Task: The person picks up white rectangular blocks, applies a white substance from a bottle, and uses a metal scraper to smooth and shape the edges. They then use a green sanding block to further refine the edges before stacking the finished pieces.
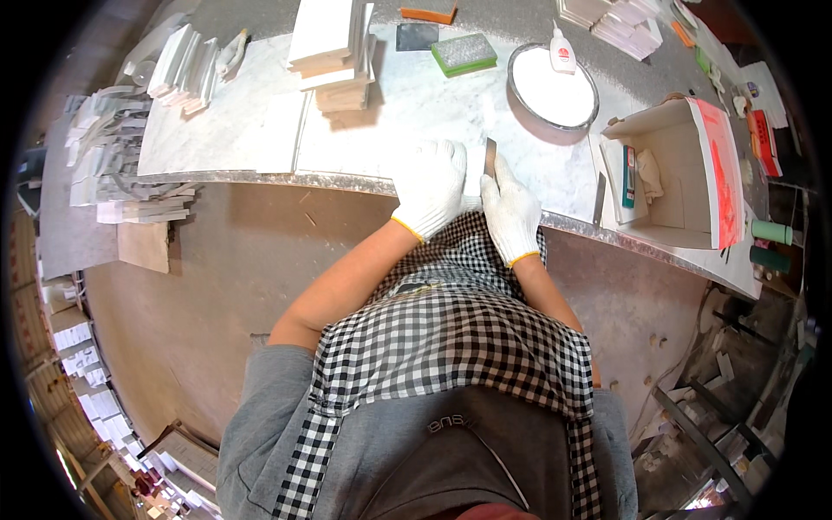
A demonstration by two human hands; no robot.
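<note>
Both my hands wear white knitted gloves with yellow cuffs and meet at the table's front edge. My left hand (431,184) is closed on a small white slab (474,166), pressed against the edge close to my checked apron (468,251). My right hand (511,215) grips a narrow flat metal blade (490,157), its tip pointing up and away from me, beside the slab's right side. Part of the slab is hidden under the gloves, and the blade's lower end is covered by my right fingers.
A round bowl of white material (555,100) holds a white squeeze bottle (562,54). To the right stands an open cardboard box (676,186). A green-edged sanding block (464,55) and a stack of white slabs (325,48) lie beyond my hands. More slabs (184,71) sit left.
</note>
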